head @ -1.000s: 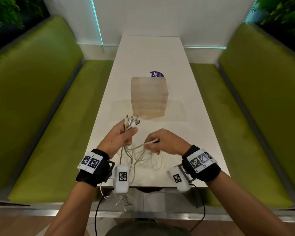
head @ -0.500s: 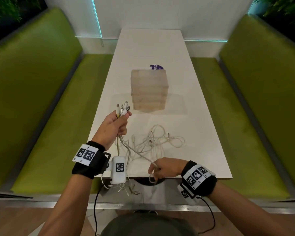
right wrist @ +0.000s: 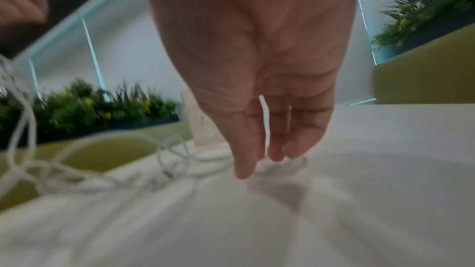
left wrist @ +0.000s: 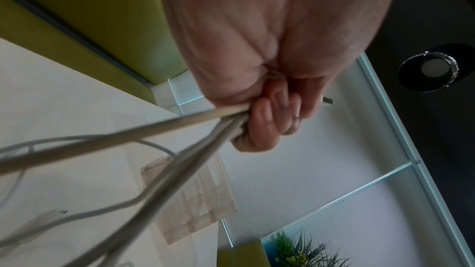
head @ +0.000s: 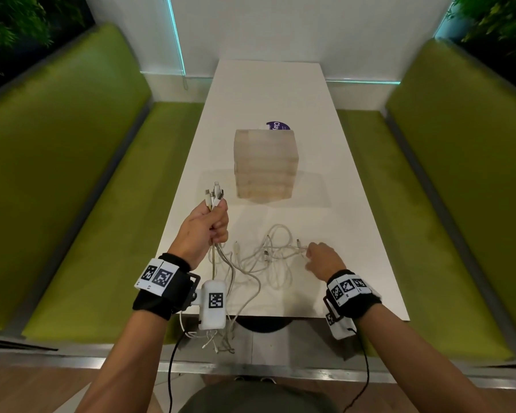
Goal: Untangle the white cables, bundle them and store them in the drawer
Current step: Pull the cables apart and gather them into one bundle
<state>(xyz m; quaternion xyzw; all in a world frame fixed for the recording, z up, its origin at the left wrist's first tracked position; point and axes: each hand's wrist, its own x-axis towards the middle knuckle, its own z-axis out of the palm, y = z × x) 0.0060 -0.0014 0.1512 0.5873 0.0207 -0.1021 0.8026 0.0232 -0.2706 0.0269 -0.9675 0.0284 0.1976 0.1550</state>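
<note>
Several white cables [head: 268, 254] lie in loose loops on the white table [head: 280, 93]. My left hand [head: 209, 225] is raised above the table's near left and grips a bunch of cable ends, with the plugs [head: 213, 193] sticking up out of the fist. In the left wrist view the fingers [left wrist: 259, 121] curl tightly round the cables [left wrist: 154, 129]. My right hand [head: 319, 259] is low at the right end of the loops, its straight fingers [right wrist: 249, 149] pointing down at the cables [right wrist: 77, 180]. The pale wooden drawer box [head: 265, 165] stands mid-table, its drawers closed.
A purple round sticker [head: 277, 126] lies behind the drawer box. Green benches [head: 72, 204] flank the table on both sides. Some cable tails [head: 221, 338] hang over the table's near edge. Plants stand in the far corners.
My right hand let go of the cable it had drawn to the near edge and moved forward and right to the loops' end. The left hand stayed raised with its bunch.
</note>
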